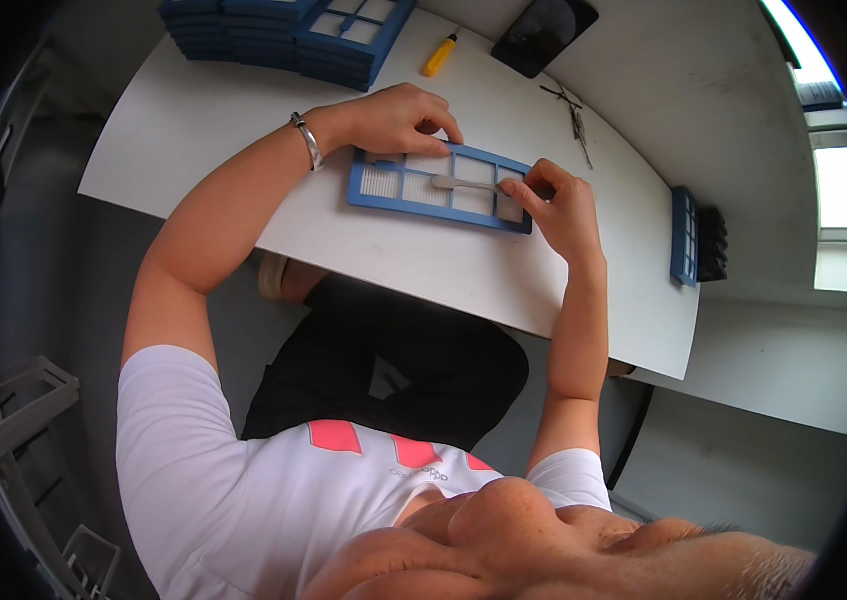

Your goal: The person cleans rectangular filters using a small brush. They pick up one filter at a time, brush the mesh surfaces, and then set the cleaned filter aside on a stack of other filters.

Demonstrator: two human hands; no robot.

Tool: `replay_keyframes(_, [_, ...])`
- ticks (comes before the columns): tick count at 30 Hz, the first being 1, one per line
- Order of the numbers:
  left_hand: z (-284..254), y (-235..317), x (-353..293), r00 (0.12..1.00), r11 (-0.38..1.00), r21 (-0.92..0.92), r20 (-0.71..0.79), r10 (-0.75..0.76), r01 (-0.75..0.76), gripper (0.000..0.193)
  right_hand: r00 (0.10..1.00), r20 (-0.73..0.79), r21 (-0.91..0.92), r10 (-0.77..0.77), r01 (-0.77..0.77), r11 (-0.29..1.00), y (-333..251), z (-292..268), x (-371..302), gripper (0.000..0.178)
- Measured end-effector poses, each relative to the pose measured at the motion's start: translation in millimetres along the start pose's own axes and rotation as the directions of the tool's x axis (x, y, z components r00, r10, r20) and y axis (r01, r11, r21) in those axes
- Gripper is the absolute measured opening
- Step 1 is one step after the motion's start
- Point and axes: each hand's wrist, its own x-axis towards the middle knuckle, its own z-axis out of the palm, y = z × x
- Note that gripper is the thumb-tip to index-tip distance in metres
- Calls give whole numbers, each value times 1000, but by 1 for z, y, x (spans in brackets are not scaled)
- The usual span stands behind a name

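A blue rectangular filter frame (375, 198) with white pleated panels behind its crossbars lies flat on the white table in front of me. My left hand (398, 120), with a silver bracelet at its wrist, is closed with thumb and curled fingers at the frame's far edge. A slim, pale tool with a rounded flat end (455, 183) lies across the middle of the frame. My right hand (561, 205) pinches this tool's other end near the frame's right side. The fingers partly hide that end.
Stacked blue filter frames (243, 40) stand at the table's far left. Beyond my hands lie a yellow-handled tool (438, 55), a dark tablet-like slab (543, 35) and thin dark strips (575, 115). Another blue frame (683, 237) stands by black parts (712, 245) at the right edge.
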Motion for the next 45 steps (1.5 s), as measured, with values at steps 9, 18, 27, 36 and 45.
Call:
replay_keyframes(9, [1, 1, -1, 1000, 1000, 16, 3, 15, -15, 32, 996, 85, 0, -24, 24, 1000, 4, -8, -4, 33])
replay_keyframes(18, [0, 2, -1, 1000, 1000, -6, 9, 2, -2, 31, 1000, 7, 14, 10, -10, 1000, 2, -4, -2, 31])
replay_keyframes(27, [1, -1, 0, 1000, 1000, 3, -9, 15, -15, 32, 998, -47, -2, -47, 47, 999, 2, 2, -1, 31])
replay_keyframes(36, [-1, 2, 1, 1000, 1000, 16, 24, 4, -4, 30, 987, -99, 2, -124, 125, 992, 5, 7, 1, 31])
replay_keyframes(45, [-2, 1, 0, 999, 1000, -1, 36, -22, 22, 28, 951, -212, 53, -225, 241, 969, 3, 8, 0, 22])
